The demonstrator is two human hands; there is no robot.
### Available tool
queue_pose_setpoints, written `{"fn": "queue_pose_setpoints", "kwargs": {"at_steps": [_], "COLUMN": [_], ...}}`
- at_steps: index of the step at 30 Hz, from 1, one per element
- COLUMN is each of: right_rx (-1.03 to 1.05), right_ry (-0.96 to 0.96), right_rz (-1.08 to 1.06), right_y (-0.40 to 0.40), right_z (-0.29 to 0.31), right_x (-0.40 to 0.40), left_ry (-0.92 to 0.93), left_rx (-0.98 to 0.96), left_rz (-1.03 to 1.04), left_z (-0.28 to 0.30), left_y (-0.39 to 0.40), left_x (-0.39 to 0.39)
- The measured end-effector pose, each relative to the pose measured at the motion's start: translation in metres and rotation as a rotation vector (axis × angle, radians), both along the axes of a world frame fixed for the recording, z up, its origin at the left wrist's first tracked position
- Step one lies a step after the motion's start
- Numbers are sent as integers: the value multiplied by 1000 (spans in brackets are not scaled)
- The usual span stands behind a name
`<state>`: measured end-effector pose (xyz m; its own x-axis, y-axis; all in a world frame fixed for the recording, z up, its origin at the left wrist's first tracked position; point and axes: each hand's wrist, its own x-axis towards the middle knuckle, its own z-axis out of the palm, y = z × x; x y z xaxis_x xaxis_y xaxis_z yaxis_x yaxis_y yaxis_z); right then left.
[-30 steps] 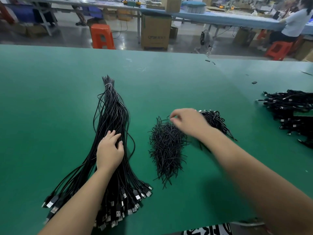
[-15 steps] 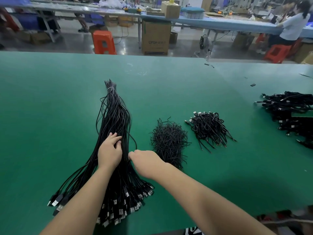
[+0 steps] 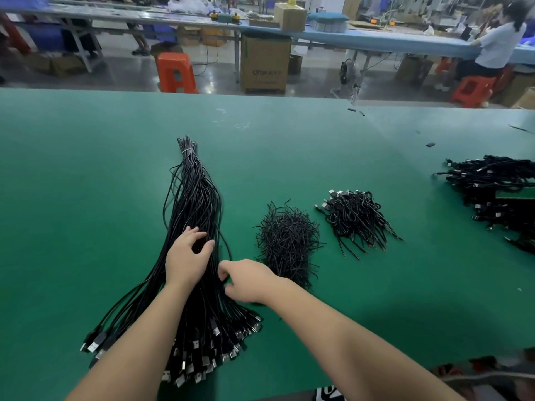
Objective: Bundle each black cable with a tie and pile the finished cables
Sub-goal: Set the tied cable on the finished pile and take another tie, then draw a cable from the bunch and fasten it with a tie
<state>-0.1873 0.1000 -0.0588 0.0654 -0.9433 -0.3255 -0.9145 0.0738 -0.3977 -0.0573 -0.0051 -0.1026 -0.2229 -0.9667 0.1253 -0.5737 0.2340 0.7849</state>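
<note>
Long black cable sheaf lay fanned on green mat, far end banded, USB plugs nearest. Loose tie heap just right; small bundled-cable pile beyond; larger pile far right.

On the table, the long cable sheaf lay left; the tie heap sat right of it; bundled cables farther right; another cable pile at far right.
</note>
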Motion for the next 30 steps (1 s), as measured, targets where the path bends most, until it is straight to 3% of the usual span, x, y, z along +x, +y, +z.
{"fn": "queue_pose_setpoints", "kwargs": {"at_steps": [3, 8, 12, 15, 24, 27, 30], "right_rx": [25, -112, -200, -266, -166, -103, -105], "right_ry": [-36, 33, -61, -301, -1410, -1585, -1579], "right_rz": [29, 15, -118, -299, -661, -676, -655], "right_y": [3, 7, 8, 6, 3, 7, 11], "right_z": [5, 8, 10, 20, 66, 82, 92], "right_x": [0, -3, -3, -7, -8, -8, -5], "left_ry": [-27, -150, -141, -137, -159, -171, -204], "left_rx": [-3, -40, -20, -15, -5, 5, -17], "left_rz": [-33, -56, -58, -82, -106, -122, -135], "left_z": [-2, -2, 1, 3, 5, 5, 4], "left_y": [-2, -1, -1, -1, 1, 0, 0], "left_x": [1, 0, 0, 0, 1, 3, 3]}}
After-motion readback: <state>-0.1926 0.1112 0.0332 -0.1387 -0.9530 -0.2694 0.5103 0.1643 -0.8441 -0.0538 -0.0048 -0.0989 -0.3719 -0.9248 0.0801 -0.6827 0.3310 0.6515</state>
